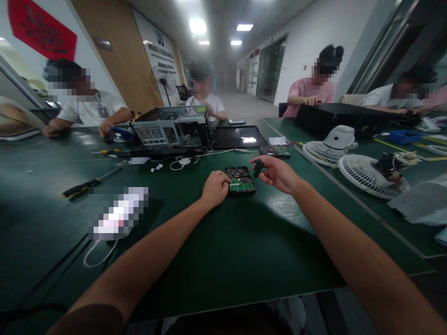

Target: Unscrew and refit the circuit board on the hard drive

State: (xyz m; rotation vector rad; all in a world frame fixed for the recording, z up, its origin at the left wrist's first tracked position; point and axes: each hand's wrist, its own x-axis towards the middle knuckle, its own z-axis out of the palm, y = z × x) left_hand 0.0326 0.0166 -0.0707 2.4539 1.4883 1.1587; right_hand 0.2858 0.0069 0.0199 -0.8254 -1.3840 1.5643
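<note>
A hard drive [240,179] lies on the green table in front of me, its green circuit board facing up on the near half. My left hand [215,188] is closed against the drive's left edge, its thumb and fingers gripping that side. In my right hand [275,174] is a small screwdriver [258,168] with a dark green handle, pinched between thumb and fingers. It stands nearly upright at the drive's right edge, tip down. Whether the tip touches a screw is too small to tell.
Beyond the drive are an open computer case [171,132], a black panel [239,137] and another hard drive [275,151]. A yellow-black screwdriver [84,187] and a blurred phone [120,214] lie left. Fan parts [370,174] stand right. Several people sit around the table.
</note>
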